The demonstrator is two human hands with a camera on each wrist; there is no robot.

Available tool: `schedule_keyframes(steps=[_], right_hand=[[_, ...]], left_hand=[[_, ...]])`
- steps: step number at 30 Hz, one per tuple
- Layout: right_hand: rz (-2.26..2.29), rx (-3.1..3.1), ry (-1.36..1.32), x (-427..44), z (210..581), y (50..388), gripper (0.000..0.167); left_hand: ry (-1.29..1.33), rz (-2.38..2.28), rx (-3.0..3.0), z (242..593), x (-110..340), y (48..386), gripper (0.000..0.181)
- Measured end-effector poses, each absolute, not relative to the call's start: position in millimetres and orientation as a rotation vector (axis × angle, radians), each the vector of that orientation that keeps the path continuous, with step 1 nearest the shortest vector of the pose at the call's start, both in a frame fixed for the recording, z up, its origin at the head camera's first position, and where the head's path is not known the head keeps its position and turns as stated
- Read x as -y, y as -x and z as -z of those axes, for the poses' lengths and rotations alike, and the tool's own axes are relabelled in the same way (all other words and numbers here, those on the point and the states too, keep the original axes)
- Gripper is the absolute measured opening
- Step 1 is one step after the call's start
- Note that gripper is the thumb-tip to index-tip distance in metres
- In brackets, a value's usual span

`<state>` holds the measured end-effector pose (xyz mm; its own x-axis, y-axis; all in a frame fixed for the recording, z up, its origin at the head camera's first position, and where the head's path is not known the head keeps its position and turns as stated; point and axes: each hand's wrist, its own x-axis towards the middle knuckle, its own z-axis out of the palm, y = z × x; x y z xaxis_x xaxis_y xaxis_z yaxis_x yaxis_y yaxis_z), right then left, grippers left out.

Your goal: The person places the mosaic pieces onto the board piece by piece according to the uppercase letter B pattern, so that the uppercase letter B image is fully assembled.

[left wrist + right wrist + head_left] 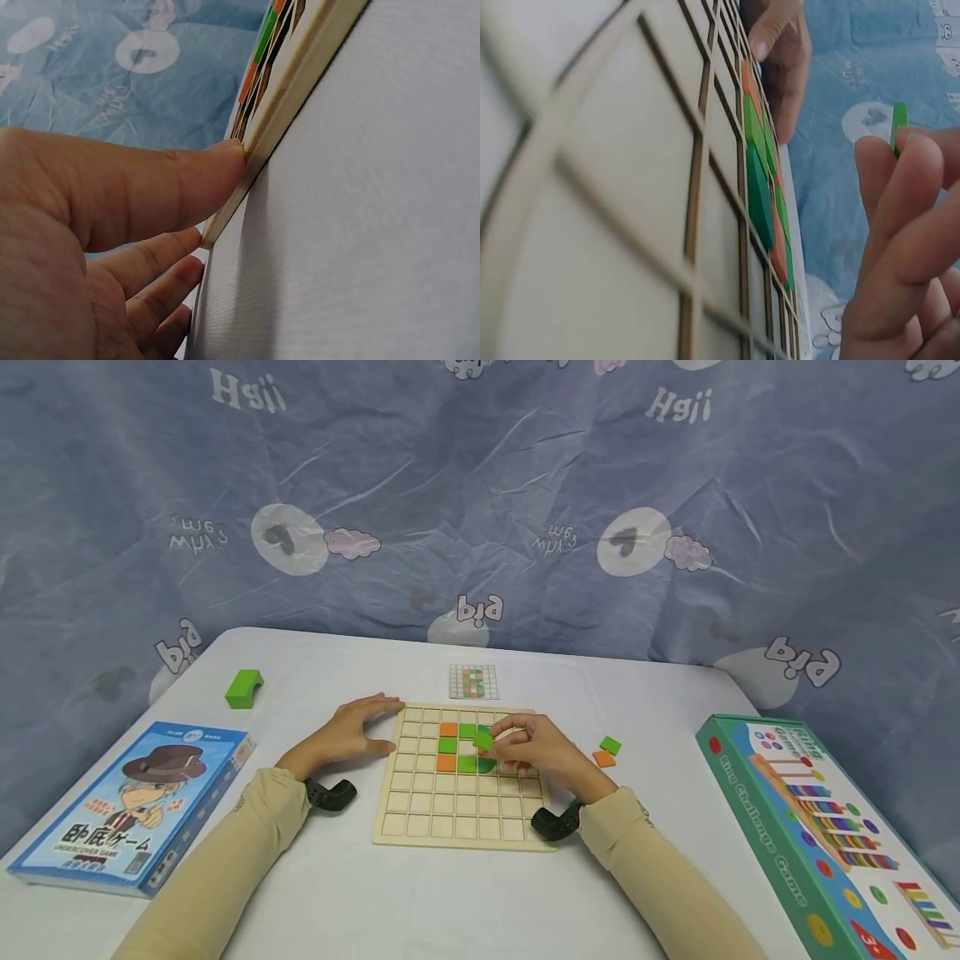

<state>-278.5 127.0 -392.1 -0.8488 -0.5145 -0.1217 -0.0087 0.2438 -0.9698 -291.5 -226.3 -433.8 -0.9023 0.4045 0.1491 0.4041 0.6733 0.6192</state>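
Observation:
A wooden grid board (pixel 420 827) lies on the white table. Orange and green square tiles and dark green rounded pieces (pixel 757 195) sit in its upper middle cells. My right hand (pixel 543 747) pinches a green square tile (pixel 899 120) between thumb and fingers, raised above the board. At the board's upper left edge, my left hand (pixel 345 732) has thumb and fingers spread; in the left wrist view its thumb (pixel 202 180) touches the wooden rim. A small pattern card (pixel 487 692) lies behind the board. The right hand partly covers the cells beneath it.
Right of the board lie a loose green tile (pixel 611 745) and an orange tile (pixel 604 759). A blue game box (pixel 135 802) and a green arch block (pixel 243 689) are at left. A green-edged game box (pixel 825 827) lies at right, before a blue curtain (pixel 480 510).

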Motion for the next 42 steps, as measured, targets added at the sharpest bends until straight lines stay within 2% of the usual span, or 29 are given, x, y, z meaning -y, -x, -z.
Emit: schedule_keyframes(steps=[11, 29, 42], right_hand=[[1.618, -2.061, 0.533, -89.4, 399.6, 273.3, 0.029], [1.202, -2.259, 0.878, -86.4, 404.0, 270.5, 0.020], [1.154, -2.288, 0.937, -83.9, 406.4, 270.6, 0.018]], left_hand=[[-0.705, -1.063, -2.867, 434.6, 223.9, 294.4, 0.079], [-0.700, -1.054, -2.873, 432.8, 226.1, 293.6, 0.079], [-0.666, -1.063, -2.862, 436.4, 226.6, 293.5, 0.078]])
